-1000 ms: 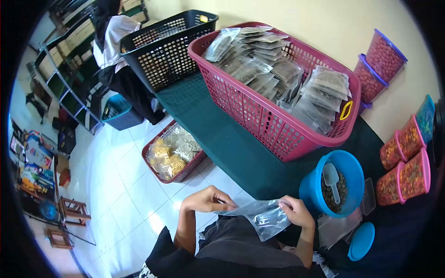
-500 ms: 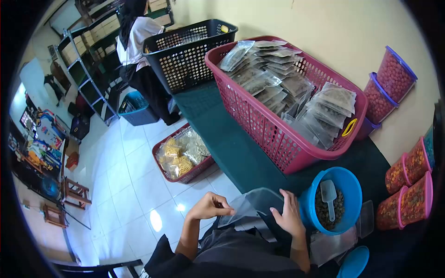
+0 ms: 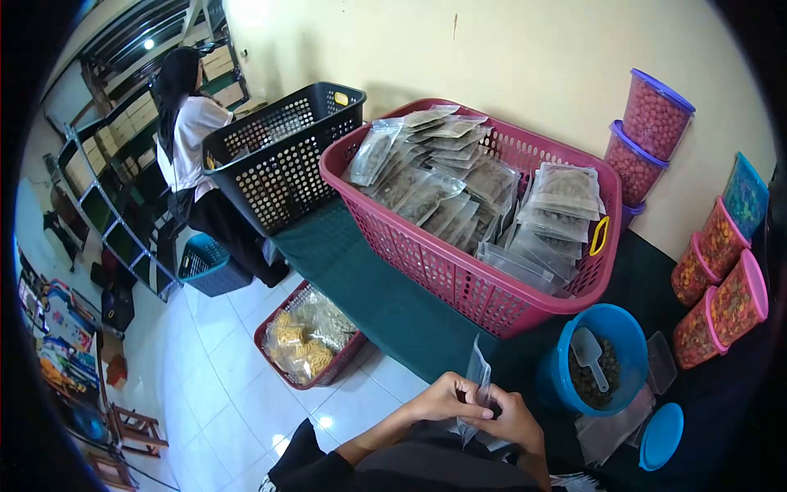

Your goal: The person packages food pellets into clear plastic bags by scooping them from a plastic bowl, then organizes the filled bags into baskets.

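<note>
My left hand (image 3: 447, 399) and my right hand (image 3: 515, 420) meet low in the middle of the view, both closed on a clear plastic bag (image 3: 479, 369). The bag stands edge-on between them, its upper end rising above the fingers. Right of my hands, a blue bucket (image 3: 552, 375) holds dark small pieces and a clear scoop (image 3: 587, 348). Beyond my hands, a pink basket (image 3: 426, 258) is piled with filled flat packets (image 3: 492, 180).
Flat bags (image 3: 607, 430) and a blue lid (image 3: 661, 436) lie beside the bucket. Tubs of colourful pieces (image 3: 738, 299) stand right, pink-filled tubs (image 3: 656, 119) behind. A black basket (image 3: 287, 168) is on the green-covered table (image 3: 369, 287); a person (image 3: 197, 139) stands near it. A floor basket (image 3: 348, 353) holds bags.
My hands have come together, and the bag, earlier spread between them, is now narrow and upright. The camera view has shifted, and the standing person's head now shows.
</note>
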Tool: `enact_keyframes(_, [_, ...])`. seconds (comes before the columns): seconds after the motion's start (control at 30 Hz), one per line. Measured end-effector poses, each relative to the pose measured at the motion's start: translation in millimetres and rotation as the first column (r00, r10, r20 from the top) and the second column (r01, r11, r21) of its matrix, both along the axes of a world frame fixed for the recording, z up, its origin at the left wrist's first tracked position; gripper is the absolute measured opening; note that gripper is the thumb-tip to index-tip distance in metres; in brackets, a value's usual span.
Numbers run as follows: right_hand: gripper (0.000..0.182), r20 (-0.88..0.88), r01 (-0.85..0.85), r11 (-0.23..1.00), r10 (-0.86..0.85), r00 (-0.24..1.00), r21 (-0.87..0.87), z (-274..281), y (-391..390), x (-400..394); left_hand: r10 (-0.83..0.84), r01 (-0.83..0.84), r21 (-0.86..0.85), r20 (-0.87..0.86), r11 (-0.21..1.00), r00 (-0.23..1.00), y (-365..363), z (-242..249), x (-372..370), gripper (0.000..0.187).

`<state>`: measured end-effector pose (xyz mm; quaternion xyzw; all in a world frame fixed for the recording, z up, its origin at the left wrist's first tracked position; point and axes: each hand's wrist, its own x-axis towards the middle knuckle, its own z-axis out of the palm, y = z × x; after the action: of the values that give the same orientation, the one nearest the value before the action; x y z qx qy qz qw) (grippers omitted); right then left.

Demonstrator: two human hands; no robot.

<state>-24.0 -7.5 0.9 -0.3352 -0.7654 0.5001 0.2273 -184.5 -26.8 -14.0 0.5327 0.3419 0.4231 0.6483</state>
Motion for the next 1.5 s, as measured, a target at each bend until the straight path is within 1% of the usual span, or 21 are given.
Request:
enact_keyframes(0.17, [0.025, -0.078, 0.033, 0.996, -0.027, 0.997, 0.082, -7, 0, -16, -0.087, 0.087, 0.006, -0.036, 0.996, 0.996, 16, 1, -26, 0.028])
enact_keyframes(0.27, [0.019, 0.051, -0.012, 1.000, 0.012, 0.999, 0.001, 5, 4, -21, -0.178, 0.180, 0.016, -0.100, 0.983, 0.979, 29, -2, -41, 0.029])
enact_keyframes(0.33, [0.016, 0.172, -0.009, 0.996, 0.025, 0.985, -0.092, 8, 5, -23, -0.246, 0.252, 0.070, -0.085, 0.965, 0.966, 35, -4, -49, 0.030])
enact_keyframes(0.37, [0.015, 0.083, 0.072, 0.997, -0.068, 0.994, -0.042, 5, 4, -22, -0.271, 0.267, 0.084, 0.035, 0.960, 0.962, 37, -4, -53, 0.030])
enact_keyframes(0.4, [0.015, 0.084, 0.069, 0.997, -0.065, 0.994, -0.039, 3, 6, -21, -0.268, 0.264, 0.087, 0.036, 0.961, 0.963, 39, -4, -58, 0.030])
enact_keyframes(0.47, [0.014, -0.058, 0.114, 0.993, -0.115, 0.992, -0.014, -1, 10, -19, -0.334, 0.355, 0.172, -0.136, 0.919, 0.933, 42, -3, -67, 0.030])
enact_keyframes(0.53, [0.011, 0.014, 0.101, 0.994, -0.101, 0.995, -0.040, -5, 12, -18, -0.340, 0.375, 0.206, -0.187, 0.904, 0.922, 40, 1, -67, 0.028])
enact_keyframes(0.6, [0.010, 0.111, 0.094, 0.993, -0.102, 0.989, 0.075, -10, 14, -17, -0.205, 0.288, 0.204, -0.348, 0.936, 0.915, 36, 3, -66, 0.025])
enact_keyframes(0.63, [0.009, 0.137, 0.153, 0.984, -0.164, 0.977, 0.087, -6, 15, -14, -0.061, 0.197, 0.310, -0.399, 0.930, 0.915, 37, -1, -69, 0.024])
enact_keyframes(0.67, [0.009, 0.162, 0.212, 0.972, -0.227, 0.960, 0.103, 0, 17, -10, -0.057, 0.192, 0.310, -0.395, 0.931, 0.917, 36, -1, -71, 0.024])
enact_keyframes(0.73, [0.009, 0.203, 0.231, 0.964, -0.255, 0.945, 0.134, 10, 20, 0, 0.159, 0.023, 0.347, -0.487, 0.938, 0.859, 34, 6, -73, 0.023])
enact_keyframes(0.77, [0.009, 0.197, 0.241, 0.961, -0.265, 0.944, 0.137, 12, 20, 1, 0.073, 0.090, 0.287, -0.510, 0.954, 0.857, 33, 1, -73, 0.018])
enact_keyframes(0.83, [0.010, 0.114, 0.282, 0.933, -0.312, 0.943, 0.222, 21, 19, 0, 0.149, 0.024, 0.375, -0.424, 0.927, 0.893, 33, 7, -63, 0.018])
enact_keyframes(0.87, [0.010, 0.116, 0.283, 0.933, -0.313, 0.942, 0.222, 20, 19, 2, 0.214, -0.044, 0.451, -0.333, 0.891, 0.919, 33, 8, -57, 0.023])
enact_keyframes(0.9, [0.010, 0.155, 0.301, 0.929, -0.337, 0.929, 0.216, 16, 19, 4, 0.137, 0.024, 0.430, -0.341, 0.903, 0.930, 35, 0, -52, 0.049])
enact_keyframes(0.93, [0.010, 0.191, 0.320, 0.924, -0.360, 0.913, 0.211, 15, 19, 6, 0.130, 0.032, 0.427, -0.344, 0.903, 0.930, 35, 3, -43, 0.049])
enact_keyframes(1.0, [0.011, 0.166, 0.314, 0.905, -0.370, 0.914, 0.287, 21, 15, 0, 0.127, 0.095, 0.620, -0.304, 0.779, 0.944, 34, 13, -23, 0.077])
enact_keyframes(1.03, [0.011, 0.167, 0.318, 0.898, -0.379, 0.910, 0.302, 20, 14, 0, 0.127, 0.095, 0.619, -0.305, 0.780, 0.944, 33, 12, -14, 0.077])
enact_keyframes(1.1, [0.012, 0.154, 0.349, 0.883, -0.410, 0.899, 0.312, 21, 12, 3, 0.224, 0.118, 0.687, -0.388, 0.717, 0.894, 28, 7, 6, 0.109])
enact_keyframes(1.23, [0.012, 0.154, 0.332, 0.875, -0.405, 0.901, 0.352, 25, 6, 17, 0.378, 0.059, 0.767, -0.379, 0.639, 0.844, 27, -4, 33, 0.133])
enact_keyframes(1.5, [0.009, 0.126, 0.322, 0.888, -0.379, 0.917, 0.329, 18, -3, 52, 0.375, 0.085, 0.782, -0.388, 0.618, 0.842, 17, -8, 69, 0.135])
